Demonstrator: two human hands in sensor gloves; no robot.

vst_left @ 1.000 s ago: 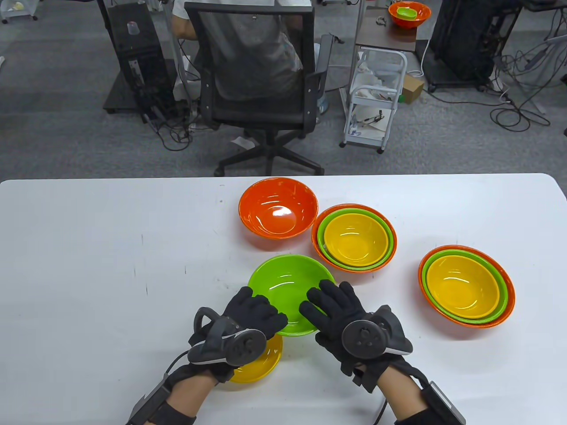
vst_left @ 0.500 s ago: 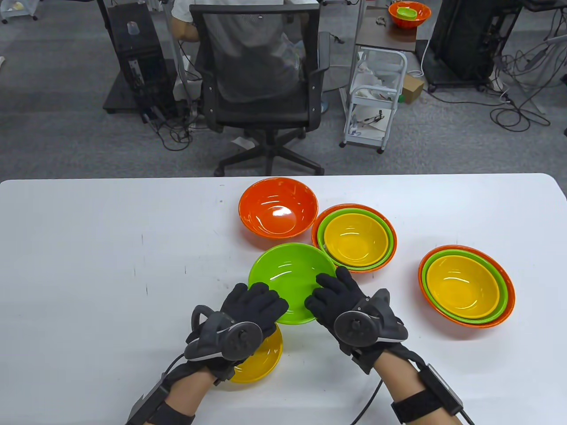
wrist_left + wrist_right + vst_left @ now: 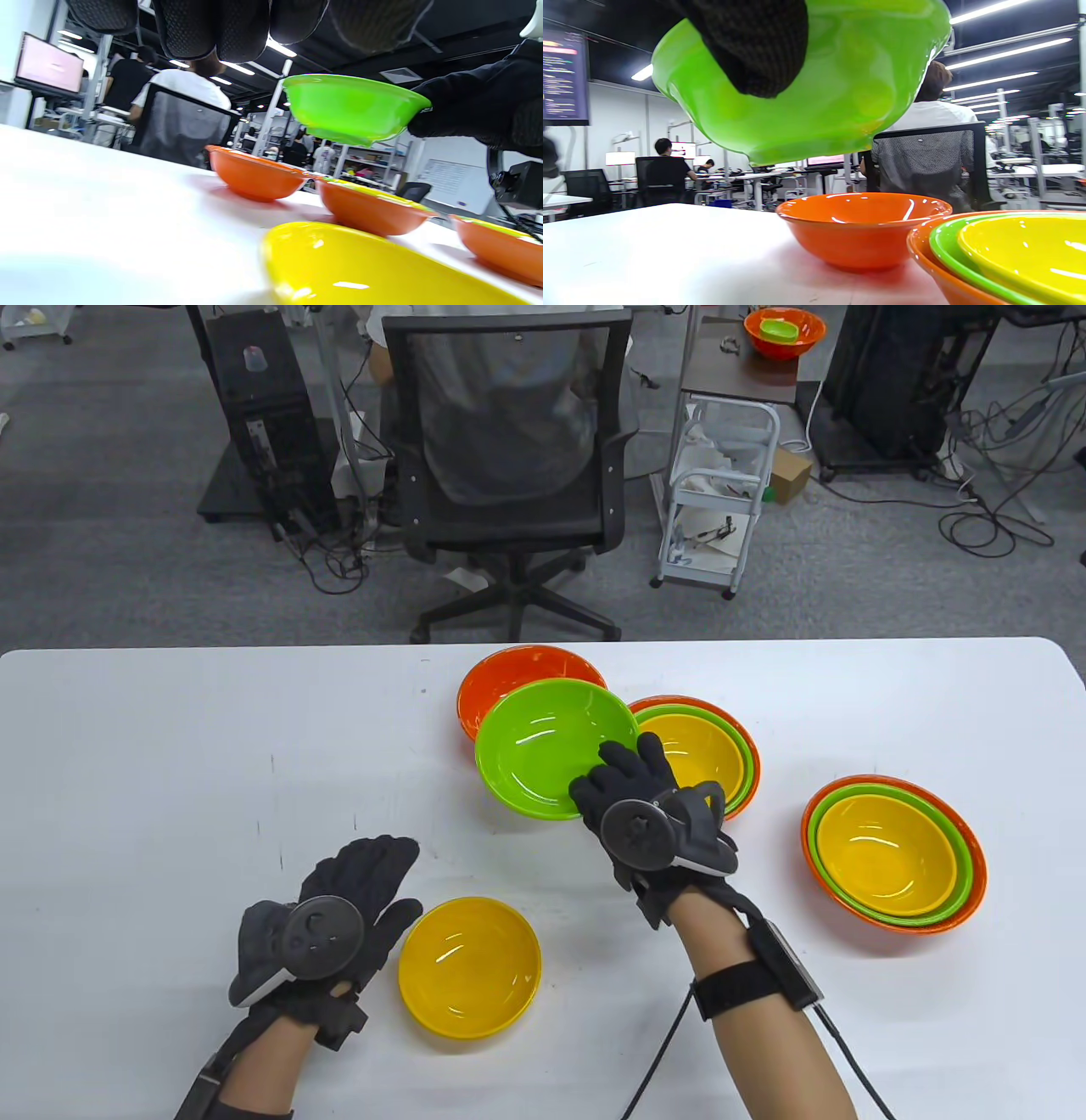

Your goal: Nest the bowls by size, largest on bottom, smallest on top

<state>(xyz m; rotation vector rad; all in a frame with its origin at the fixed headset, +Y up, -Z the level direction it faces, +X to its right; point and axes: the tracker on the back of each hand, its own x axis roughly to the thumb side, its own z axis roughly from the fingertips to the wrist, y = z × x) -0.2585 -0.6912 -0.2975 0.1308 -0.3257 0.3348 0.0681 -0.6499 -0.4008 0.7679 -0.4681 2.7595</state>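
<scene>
My right hand (image 3: 624, 780) grips the near right rim of a green bowl (image 3: 547, 746) and holds it in the air, tilted, partly over a lone orange bowl (image 3: 492, 678) at the back. The green bowl also shows in the left wrist view (image 3: 348, 106) and the right wrist view (image 3: 806, 84), above the orange bowl (image 3: 861, 228). A lone yellow bowl (image 3: 469, 967) sits near the front. My left hand (image 3: 365, 891) lies open and empty on the table just left of it.
Two finished stacks, each orange, green and yellow, stand on the white table (image 3: 153, 780): one at the middle (image 3: 704, 746) right of the orange bowl, one at the right (image 3: 891, 853). An office chair (image 3: 509, 441) stands beyond the far edge.
My right hand has lifted the green bowl and carried it away from me toward the orange bowl. My left hand has let go of it and drawn back left, uncovering the yellow bowl.
</scene>
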